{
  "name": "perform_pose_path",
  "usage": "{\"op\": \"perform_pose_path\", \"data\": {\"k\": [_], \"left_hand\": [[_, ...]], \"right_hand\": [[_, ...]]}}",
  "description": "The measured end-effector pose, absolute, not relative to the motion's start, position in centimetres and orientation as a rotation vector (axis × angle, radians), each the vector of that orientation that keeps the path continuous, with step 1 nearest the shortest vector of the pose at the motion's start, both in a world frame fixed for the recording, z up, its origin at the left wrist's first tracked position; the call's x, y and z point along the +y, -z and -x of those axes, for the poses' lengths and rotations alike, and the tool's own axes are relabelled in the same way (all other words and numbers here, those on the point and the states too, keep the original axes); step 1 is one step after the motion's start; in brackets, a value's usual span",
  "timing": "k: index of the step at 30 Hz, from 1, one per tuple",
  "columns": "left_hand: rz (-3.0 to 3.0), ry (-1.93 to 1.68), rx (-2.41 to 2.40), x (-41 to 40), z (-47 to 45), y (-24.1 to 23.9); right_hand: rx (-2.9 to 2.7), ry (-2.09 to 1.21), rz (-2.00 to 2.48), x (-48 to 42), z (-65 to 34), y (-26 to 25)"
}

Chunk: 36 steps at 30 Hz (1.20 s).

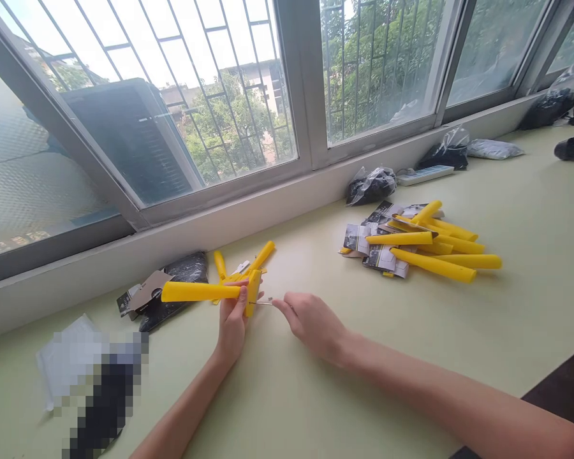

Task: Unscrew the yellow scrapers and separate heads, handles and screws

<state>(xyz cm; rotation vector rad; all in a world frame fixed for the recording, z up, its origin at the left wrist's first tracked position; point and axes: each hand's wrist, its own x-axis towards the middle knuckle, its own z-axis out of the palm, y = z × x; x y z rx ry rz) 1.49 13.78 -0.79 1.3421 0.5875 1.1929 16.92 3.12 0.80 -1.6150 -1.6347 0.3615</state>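
My left hand grips a yellow plastic scraper near its head, the long handle pointing left above the pale green table. My right hand pinches a thin metal blade that sticks out of the scraper's head. Behind the scraper lie a few more yellow scraper parts. Everything sits close to the window ledge.
A pile of several yellow scrapers with printed cards lies to the right. Black plastic bags and a white box rest along the window sill. A black bag with a cardboard piece is at the left. A blurred-out patch lies nearer me.
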Motion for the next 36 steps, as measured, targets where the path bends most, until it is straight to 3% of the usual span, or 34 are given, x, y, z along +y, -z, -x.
{"op": "perform_pose_path", "data": {"k": [18, 24, 31, 36], "left_hand": [[-1.334, -1.175, 0.581, 13.69, -1.48, 0.78], [-1.342, -1.164, 0.573, 13.59, -1.5, 0.65], [-1.326, -1.155, 0.577, 13.64, -1.5, 0.76], [-1.327, -1.14, 0.568, 13.6, -1.44, 0.64]], "right_hand": [[-1.662, -0.228, 1.309, 3.21, -17.29, -0.69], [-1.618, -0.372, 1.607, 2.72, -16.99, -1.1], [-1.657, -0.279, 1.422, 2.89, -17.27, -1.07], [-1.649, -0.357, 1.639, 2.78, -17.18, -1.18]]}}
